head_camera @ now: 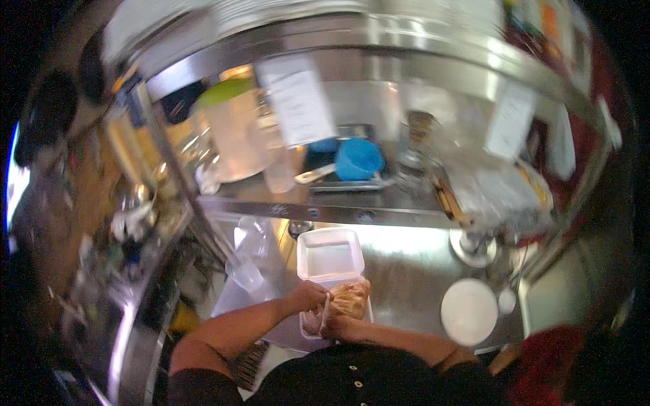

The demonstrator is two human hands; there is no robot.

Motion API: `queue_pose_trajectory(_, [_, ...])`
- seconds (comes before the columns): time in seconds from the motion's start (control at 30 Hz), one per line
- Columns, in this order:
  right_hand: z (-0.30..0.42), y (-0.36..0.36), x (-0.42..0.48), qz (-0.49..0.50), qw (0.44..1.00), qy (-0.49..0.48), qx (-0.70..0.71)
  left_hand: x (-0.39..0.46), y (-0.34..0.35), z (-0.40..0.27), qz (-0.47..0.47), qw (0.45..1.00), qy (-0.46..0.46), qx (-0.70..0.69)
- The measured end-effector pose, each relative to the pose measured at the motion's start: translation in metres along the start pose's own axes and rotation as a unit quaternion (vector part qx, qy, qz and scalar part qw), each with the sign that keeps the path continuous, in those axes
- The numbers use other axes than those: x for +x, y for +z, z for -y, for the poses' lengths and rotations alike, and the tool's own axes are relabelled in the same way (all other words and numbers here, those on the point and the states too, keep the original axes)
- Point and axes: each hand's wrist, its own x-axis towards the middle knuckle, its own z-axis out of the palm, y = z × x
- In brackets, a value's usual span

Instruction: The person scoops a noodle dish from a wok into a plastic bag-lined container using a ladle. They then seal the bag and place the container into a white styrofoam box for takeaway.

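A clear plastic bag of orange-brown food lies over the lower half of an open white foam takeaway box, whose lid is tilted back away from me. My left hand pinches the bag's gathered neck from the left. Close below it, my right hand grips the same neck, near a pale strip that runs between the hands. Motion blur hides whether that strip is a tie or twisted plastic. The bag covers much of the box's base.
A round white lid or plate lies to the right on the steel counter. Clear plastic cups stand at the left. The shelf above holds a blue bowl, a green-lidded tub and plastic bags. Someone's red sleeve shows lower right.
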Motion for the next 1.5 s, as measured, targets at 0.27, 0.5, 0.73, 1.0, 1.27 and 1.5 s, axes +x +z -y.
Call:
queue_pose_trajectory(0.27, [0.046, -0.033, -0.006, -0.116, 0.993, 0.032, -0.009, 0.019, 0.048, 0.034, 0.098, 0.852, -0.107, -0.503])
queue_pose_trajectory(0.5, [0.038, -0.118, -0.018, 0.021, 0.927, 0.289, 0.240, -0.019, -0.019, 0.018, -0.034, 0.886, 0.298, 0.354])
queue_pose_trajectory(0.73, [0.011, -0.138, 0.051, -0.069, 0.807, 0.462, 0.360, 0.000, -0.025, -0.011, 0.088, 0.804, 0.376, 0.453])
queue_pose_trajectory(1.0, [0.027, -0.057, 0.020, -0.387, 0.755, 0.318, 0.423, 0.021, -0.016, 0.044, 0.143, 0.966, 0.052, -0.207])
queue_pose_trajectory(1.27, [0.086, -0.040, 0.011, -0.166, 0.955, 0.117, -0.218, 0.001, -0.013, 0.043, 0.221, 0.962, 0.077, -0.138])
queue_pose_trajectory(1.5, [0.083, -0.036, 0.011, -0.190, 0.968, 0.069, -0.146, -0.008, -0.017, 0.032, 0.254, 0.955, 0.148, -0.042])
